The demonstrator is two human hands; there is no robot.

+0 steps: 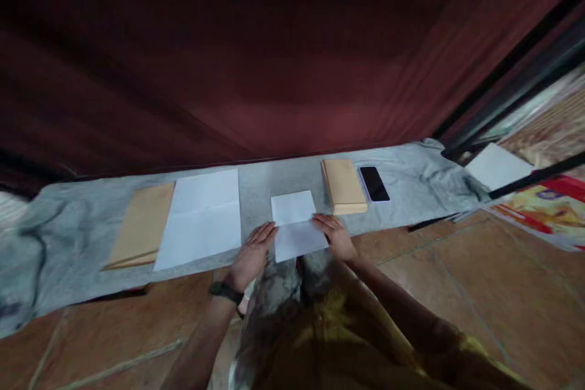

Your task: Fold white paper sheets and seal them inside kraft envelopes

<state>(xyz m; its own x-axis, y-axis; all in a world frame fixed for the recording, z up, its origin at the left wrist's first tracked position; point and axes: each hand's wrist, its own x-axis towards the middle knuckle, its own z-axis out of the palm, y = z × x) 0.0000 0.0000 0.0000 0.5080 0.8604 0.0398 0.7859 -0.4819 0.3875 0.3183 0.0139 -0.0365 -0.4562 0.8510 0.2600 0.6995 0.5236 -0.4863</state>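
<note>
A small folded white sheet lies on the grey cloth straight in front of me. My left hand rests flat against its left edge, fingers stretched out, with a dark watch on the wrist. My right hand lies on the sheet's right edge, fingers extended and pressing down on the paper. Neither hand lifts the sheet off the cloth.
A larger white sheet and a brown envelope lie to the left. A stack of brown envelopes and a black phone lie to the right. A dark red curtain hangs behind. Tiled floor is below; another white paper lies at far right.
</note>
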